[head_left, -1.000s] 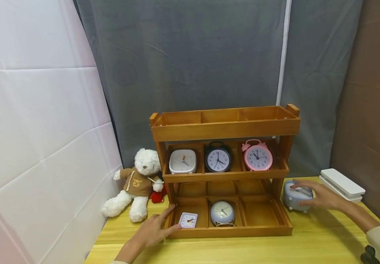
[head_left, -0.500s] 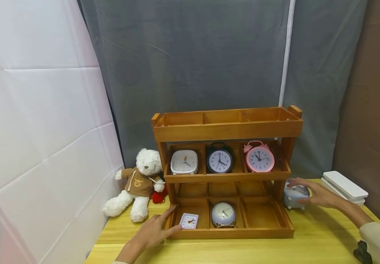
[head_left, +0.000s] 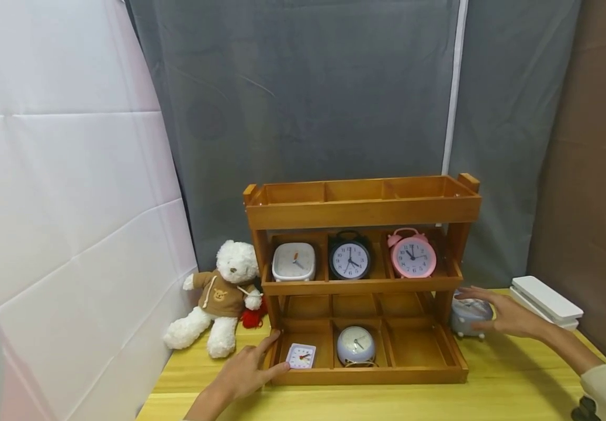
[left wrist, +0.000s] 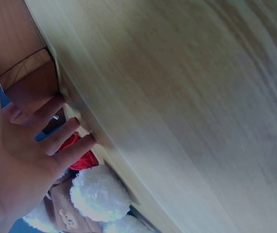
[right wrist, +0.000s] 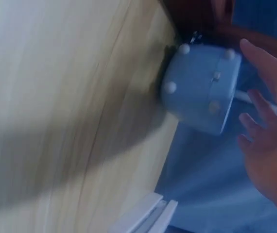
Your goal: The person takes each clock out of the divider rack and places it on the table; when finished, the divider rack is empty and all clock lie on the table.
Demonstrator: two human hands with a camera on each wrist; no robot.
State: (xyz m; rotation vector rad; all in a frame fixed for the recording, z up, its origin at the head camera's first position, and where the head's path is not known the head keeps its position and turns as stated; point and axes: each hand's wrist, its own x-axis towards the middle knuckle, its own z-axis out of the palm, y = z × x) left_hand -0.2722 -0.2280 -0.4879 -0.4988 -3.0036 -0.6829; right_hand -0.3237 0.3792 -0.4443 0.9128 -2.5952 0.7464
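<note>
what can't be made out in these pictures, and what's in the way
Blue-grey rounded clock: dial partly blocked by the right grip, head view.
Red object: partly hidden by the white plush bear, head view.
Small lilac-framed square clock: numerals too small to read, head view.

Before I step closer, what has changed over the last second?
The right hand and the blue-gray clock at its fingers have shifted slightly left, toward the shelf. Nothing was visibly grasped or let go. The left hand stays at the shelf's left end; the five shelved clocks keep their compartments.
</note>
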